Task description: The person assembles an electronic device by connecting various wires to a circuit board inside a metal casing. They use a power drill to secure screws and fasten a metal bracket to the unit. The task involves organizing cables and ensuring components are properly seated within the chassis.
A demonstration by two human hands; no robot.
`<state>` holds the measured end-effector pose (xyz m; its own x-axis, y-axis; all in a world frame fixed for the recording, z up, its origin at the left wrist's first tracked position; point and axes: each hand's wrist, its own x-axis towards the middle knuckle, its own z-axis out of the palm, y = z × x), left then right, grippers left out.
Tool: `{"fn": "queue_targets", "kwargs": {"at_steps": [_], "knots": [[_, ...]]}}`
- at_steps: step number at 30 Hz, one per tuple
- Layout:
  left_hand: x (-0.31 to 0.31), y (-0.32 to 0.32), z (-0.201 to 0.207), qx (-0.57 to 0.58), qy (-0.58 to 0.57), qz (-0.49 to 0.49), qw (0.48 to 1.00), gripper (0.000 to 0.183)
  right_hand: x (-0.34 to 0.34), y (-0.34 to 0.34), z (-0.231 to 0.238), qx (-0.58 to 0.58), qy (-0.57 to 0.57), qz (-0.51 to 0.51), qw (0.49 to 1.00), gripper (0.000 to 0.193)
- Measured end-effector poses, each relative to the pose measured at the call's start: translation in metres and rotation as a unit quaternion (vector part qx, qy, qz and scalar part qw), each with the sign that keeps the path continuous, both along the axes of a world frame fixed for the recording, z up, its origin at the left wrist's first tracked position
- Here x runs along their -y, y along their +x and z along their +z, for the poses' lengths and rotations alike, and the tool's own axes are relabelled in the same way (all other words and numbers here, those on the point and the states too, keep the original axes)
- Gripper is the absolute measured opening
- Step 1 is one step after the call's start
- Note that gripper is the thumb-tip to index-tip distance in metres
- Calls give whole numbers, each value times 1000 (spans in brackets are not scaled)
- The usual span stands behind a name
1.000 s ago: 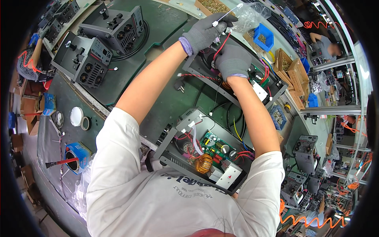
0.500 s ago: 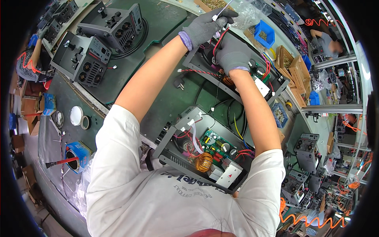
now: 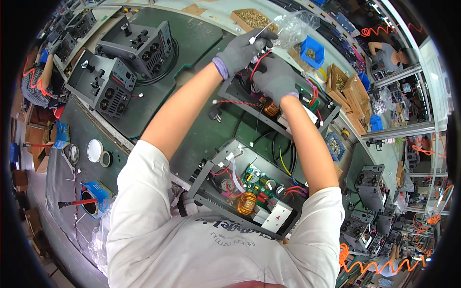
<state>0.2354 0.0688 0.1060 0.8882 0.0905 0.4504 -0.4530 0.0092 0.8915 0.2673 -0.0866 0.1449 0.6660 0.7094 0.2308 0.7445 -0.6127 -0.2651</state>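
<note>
Both my hands wear grey gloves and work at the far open metal chassis (image 3: 235,91). My left hand (image 3: 241,52) is closed at its left end, with a thin white cable (image 3: 264,31) with small plugs rising from the fingers. My right hand (image 3: 277,79) reaches inside with curled fingers; what they hold is hidden. A red wire (image 3: 259,63) loops between the hands. In this chassis I see a copper coil (image 3: 272,108) and part of a green circuit board (image 3: 303,92). A twisted red wire (image 3: 237,102) with a white plug hangs over its near side.
A second open chassis (image 3: 206,185) with a coil and circuit board stands close to my body. Two grey machine housings (image 3: 110,86) sit at the left. Cardboard boxes (image 3: 355,91) and a blue bin (image 3: 312,52) of small parts line the right. Black cables (image 3: 274,149) lie between the chassis.
The whole view has shifted slightly. My left hand sits a little lower and further left with the white cable; my right hand has also moved slightly down and left inside the chassis.
</note>
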Motion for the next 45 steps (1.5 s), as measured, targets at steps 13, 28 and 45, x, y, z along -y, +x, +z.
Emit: {"fn": "queue_targets", "kwargs": {"at_steps": [13, 28, 45], "knots": [[1, -5, 3, -2, -40, -20, 999, 54, 12, -15, -1, -318, 415, 0, 852, 30], [-2, -1, 4, 6, 5, 10, 1000, 50, 12, -6, -20, 84, -17, 23, 996, 19], [0, -3, 8, 5, 51, 47, 998, 39, 1, 2, -13, 118, -185, 62, 974, 19]]}}
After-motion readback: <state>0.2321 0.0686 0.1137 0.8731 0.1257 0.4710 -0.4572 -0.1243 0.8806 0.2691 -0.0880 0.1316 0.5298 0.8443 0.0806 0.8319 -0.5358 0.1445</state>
